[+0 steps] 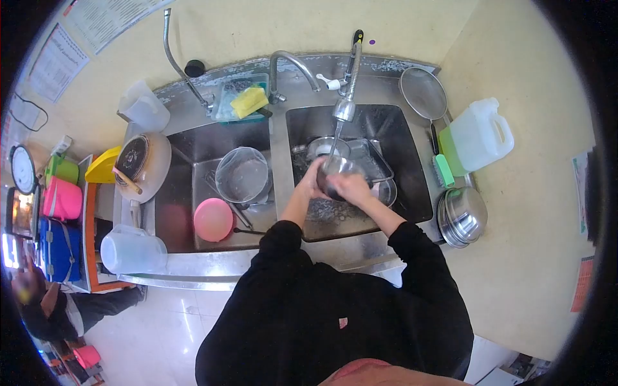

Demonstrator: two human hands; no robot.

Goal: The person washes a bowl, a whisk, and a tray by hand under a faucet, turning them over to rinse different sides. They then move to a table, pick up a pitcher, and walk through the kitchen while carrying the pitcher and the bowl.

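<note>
Under the running tap (344, 112) in the right-hand sink, my left hand (311, 181) grips the side of a metal bowl (342, 165). My right hand (352, 188) is closed over the bowl's opening, its fingers bunched; whatever they may hold is hidden. Water falls from the spout toward the bowl. Below and around my hands lie other metal dishes, among them a round bowl (320, 147) behind and a rectangular tray (381, 161) to the right, partly covered by my hands and the bowl.
The left sink (181, 222) holds a clear round container (243, 174), a pink bowl (214, 219) and utensils. A yellow sponge (250, 101) rests behind. On the right stand a jug of green liquid (475, 136), a green brush (443, 171), a strainer (423, 94) and stacked metal bowls (465, 215). Another person (55, 312) is far left.
</note>
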